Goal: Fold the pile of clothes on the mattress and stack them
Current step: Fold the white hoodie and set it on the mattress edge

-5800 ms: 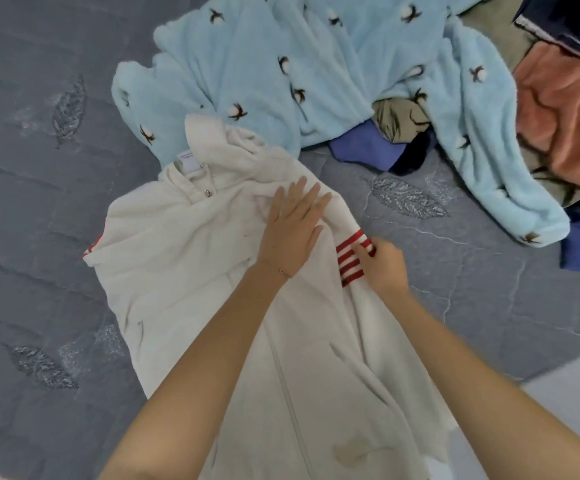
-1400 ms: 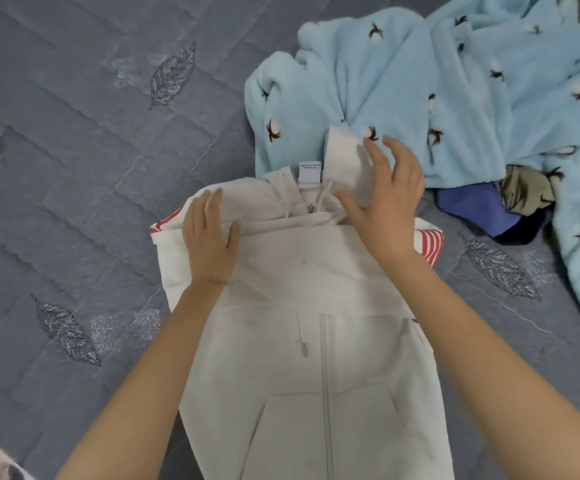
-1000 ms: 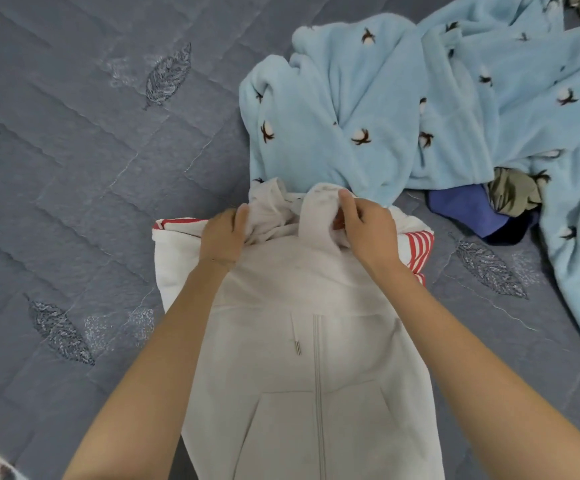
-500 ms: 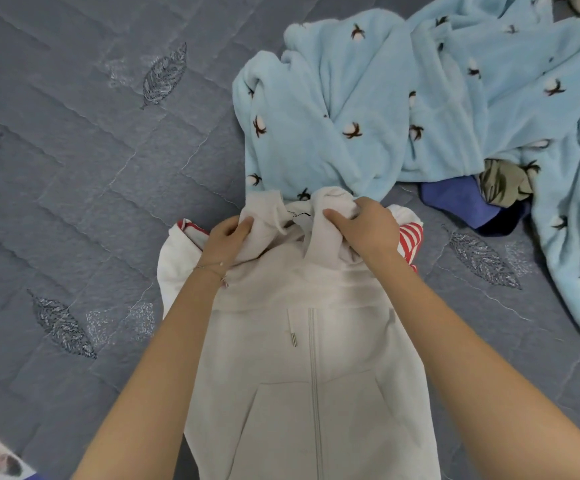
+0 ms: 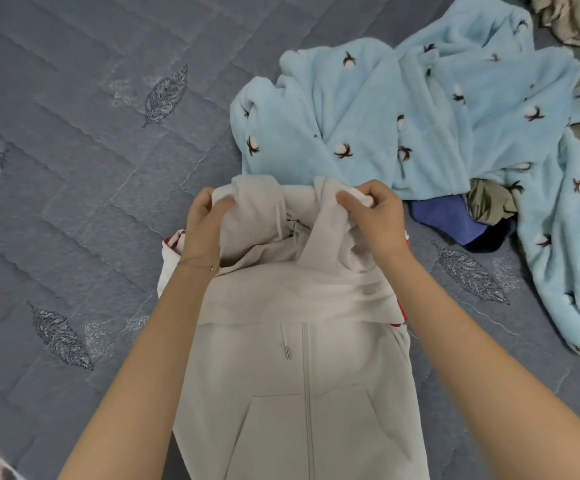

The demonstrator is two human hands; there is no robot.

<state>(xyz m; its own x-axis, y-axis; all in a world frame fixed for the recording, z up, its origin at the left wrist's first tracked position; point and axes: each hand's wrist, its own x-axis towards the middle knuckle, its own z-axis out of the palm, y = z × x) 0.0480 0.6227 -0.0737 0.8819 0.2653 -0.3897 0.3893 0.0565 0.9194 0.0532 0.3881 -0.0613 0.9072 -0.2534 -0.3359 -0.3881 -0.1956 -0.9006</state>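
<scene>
A grey quilted mattress carries a cream zip hoodie at six o'clock. The left hand and right hand each pinch its hood; a blue fleece robe lies at one o'clock.

The mattress is covered by a grey-blue quilted surface stitched in diagonal lines, with embroidered leaf motifs scattered across it. A cream zip-front hoodie is laid on it at centre, front side up. A light blue fleece garment printed with small cotton-boll figures is spread just beyond the hoodie. A dark blue garment and an olive garment are bunched against the fleece at right.
</scene>
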